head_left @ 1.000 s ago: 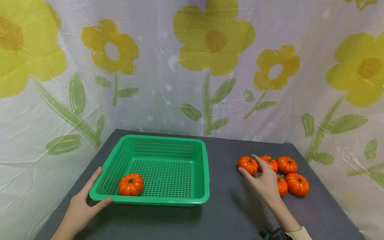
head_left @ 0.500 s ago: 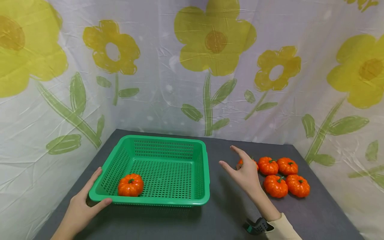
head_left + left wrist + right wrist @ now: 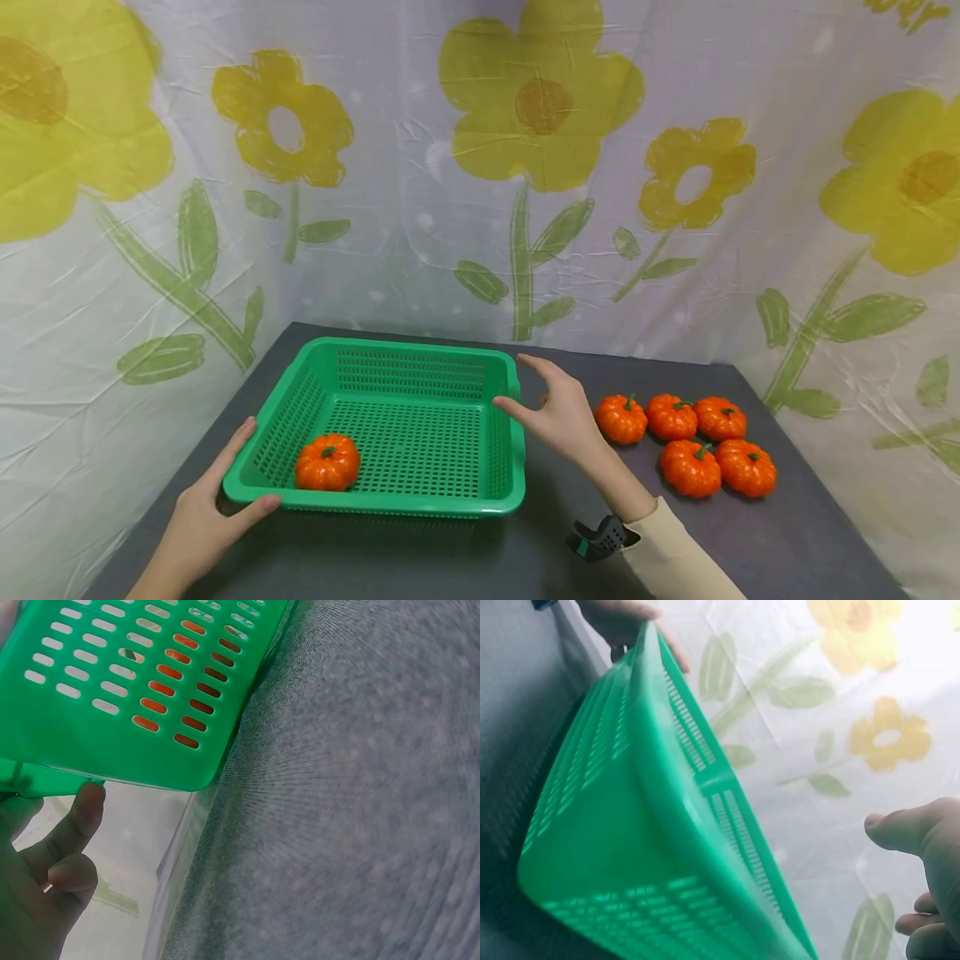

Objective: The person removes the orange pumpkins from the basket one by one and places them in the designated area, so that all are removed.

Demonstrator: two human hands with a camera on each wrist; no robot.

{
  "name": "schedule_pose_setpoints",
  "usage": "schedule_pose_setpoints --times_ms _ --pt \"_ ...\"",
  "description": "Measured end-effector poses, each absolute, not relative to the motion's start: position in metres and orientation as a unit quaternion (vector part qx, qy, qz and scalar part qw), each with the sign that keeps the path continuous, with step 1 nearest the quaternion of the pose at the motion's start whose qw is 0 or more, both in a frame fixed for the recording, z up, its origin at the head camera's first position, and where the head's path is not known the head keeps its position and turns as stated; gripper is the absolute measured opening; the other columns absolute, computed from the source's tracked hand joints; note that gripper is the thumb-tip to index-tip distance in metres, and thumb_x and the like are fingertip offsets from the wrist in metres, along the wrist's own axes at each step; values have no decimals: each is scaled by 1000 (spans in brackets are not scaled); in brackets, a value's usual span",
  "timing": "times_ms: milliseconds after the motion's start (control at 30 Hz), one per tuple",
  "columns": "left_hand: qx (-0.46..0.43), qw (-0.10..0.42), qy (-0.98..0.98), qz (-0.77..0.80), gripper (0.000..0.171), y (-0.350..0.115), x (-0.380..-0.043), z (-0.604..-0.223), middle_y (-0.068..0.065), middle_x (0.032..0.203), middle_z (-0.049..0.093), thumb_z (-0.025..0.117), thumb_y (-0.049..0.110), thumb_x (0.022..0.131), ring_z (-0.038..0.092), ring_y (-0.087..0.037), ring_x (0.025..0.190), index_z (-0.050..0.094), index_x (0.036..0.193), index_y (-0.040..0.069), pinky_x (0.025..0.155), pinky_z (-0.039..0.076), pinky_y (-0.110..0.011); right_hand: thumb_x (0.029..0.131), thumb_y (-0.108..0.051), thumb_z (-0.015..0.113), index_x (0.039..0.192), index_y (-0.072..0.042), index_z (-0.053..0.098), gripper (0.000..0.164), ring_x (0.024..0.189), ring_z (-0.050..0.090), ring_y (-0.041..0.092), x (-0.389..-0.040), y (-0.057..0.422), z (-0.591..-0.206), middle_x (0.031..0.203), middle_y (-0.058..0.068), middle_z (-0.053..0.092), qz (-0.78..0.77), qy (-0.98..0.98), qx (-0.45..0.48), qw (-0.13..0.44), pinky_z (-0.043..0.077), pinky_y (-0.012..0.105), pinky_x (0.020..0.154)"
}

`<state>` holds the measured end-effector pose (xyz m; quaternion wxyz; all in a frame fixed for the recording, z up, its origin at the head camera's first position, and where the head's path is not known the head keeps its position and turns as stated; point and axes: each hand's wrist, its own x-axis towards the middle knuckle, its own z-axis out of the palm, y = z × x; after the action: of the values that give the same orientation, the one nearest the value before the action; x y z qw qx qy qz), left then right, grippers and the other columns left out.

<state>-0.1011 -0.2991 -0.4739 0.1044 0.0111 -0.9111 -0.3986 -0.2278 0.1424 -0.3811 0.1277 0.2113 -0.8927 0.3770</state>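
Observation:
A green plastic basket [image 3: 390,502] with slotted walls stands on the table. One small orange pumpkin [image 3: 327,467] lies inside it, near the front left corner. My left hand [image 3: 197,518] holds the basket at that corner, thumb on the front rim and fingers along the left side; in the left wrist view its fingers [image 3: 79,817] are bent under the rim. My right hand [image 3: 561,414] hovers at the basket's right rim, thumb and fingers spread with nothing between them. In the right wrist view, the right thumb [image 3: 900,831] is apart from the basket wall [image 3: 592,847].
Several more orange pumpkins [image 3: 690,468] sit in a cluster on the right of the dark grey table [image 3: 795,558]. A pale curtain [image 3: 390,208] with yellow flowers hangs around the back and sides. A dark band [image 3: 600,537] is on the right wrist.
My right hand has left the pumpkins and moved left to the basket's right rim, its fingers free of the pumpkin they were around. My left hand and the basket have stayed put.

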Motion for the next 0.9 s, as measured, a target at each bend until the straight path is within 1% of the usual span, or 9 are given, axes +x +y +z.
schedule_pose_setpoints --times_ms 233,267,367,467,567,600,667,733,900 --pt "10 97 -910 -404 101 -298 -98 -476 40 163 10 80 34 96 36 -59 146 12 170 44 95 39 -82 90 -37 87 149 -4 60 72 44 37 8 -232 126 -375 145 12 65 379 -888 236 110 37 26 44" --pt "10 97 -909 -405 101 -298 -98 -476 40 164 10 81 34 96 36 -59 146 12 171 43 95 39 -82 91 -37 86 149 -5 60 72 49 42 6 -234 124 -374 145 11 66 379 -888 238 110 40 25 47" --pt "13 99 -909 -406 102 -299 -99 -475 41 163 10 81 34 96 36 -59 146 13 171 44 95 39 -82 91 -39 85 149 -7 61 70 52 48 15 -239 117 -371 144 10 66 381 -885 246 104 43 29 50" --pt "14 101 -908 -405 101 -300 -100 -474 40 164 10 81 34 96 35 -58 147 12 170 44 96 39 -82 92 -38 85 149 -8 62 69 80 70 25 -244 110 -367 145 8 66 381 -883 256 101 56 32 62" --pt "14 104 -907 -407 101 -299 -101 -474 39 165 10 80 34 96 34 -56 148 12 170 46 97 40 -81 92 -37 85 148 -7 62 69 86 73 29 -248 104 -365 146 9 66 377 -882 266 97 60 34 65" --pt "14 105 -907 -408 101 -299 -101 -475 39 165 10 80 34 96 34 -55 148 12 170 46 97 40 -81 91 -36 86 149 -7 61 69 86 74 27 -249 102 -364 146 9 66 376 -882 267 96 60 33 66" --pt "13 108 -906 -409 101 -298 -101 -475 38 166 11 80 33 96 34 -55 148 13 170 46 97 40 -80 92 -38 85 149 -7 61 69 67 69 21 -252 98 -363 146 10 65 375 -883 268 89 56 31 60" --pt "13 108 -906 -410 101 -298 -101 -475 39 165 11 81 33 96 34 -55 148 13 170 46 98 40 -81 92 -38 85 148 -8 62 68 49 56 16 -254 94 -362 146 11 65 372 -885 268 82 51 30 53" --pt "15 107 -907 -408 101 -298 -101 -474 40 164 11 81 34 96 35 -56 147 12 170 46 97 39 -81 93 -39 84 149 -10 62 67 44 48 9 -261 83 -361 145 10 66 364 -884 282 76 47 28 52"
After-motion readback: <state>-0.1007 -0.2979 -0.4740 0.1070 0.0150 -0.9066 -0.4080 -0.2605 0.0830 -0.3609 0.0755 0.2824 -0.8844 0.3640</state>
